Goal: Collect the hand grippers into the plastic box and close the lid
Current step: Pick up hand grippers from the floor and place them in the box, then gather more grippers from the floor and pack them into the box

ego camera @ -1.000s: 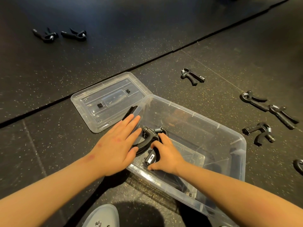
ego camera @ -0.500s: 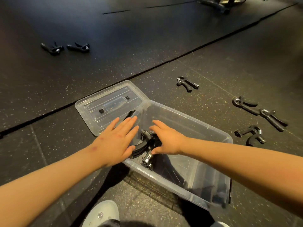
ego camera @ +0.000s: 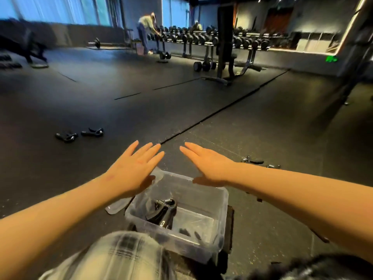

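You held your left hand (ego camera: 135,168) and right hand (ego camera: 207,162) out flat, fingers straight, both empty, above the far end of the clear rectangular plastic box (ego camera: 221,209). The box stood open with a black hand gripper (ego camera: 163,209) inside. Its clear lid (ego camera: 117,207) lay just left. Two more black grippers (ego camera: 92,131) lay well apart on the dark rubber floor (ego camera: 262,118).

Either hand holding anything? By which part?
Nothing held. Left hand and right hand are both open, empty; the hand gripper lies in the plastic box.
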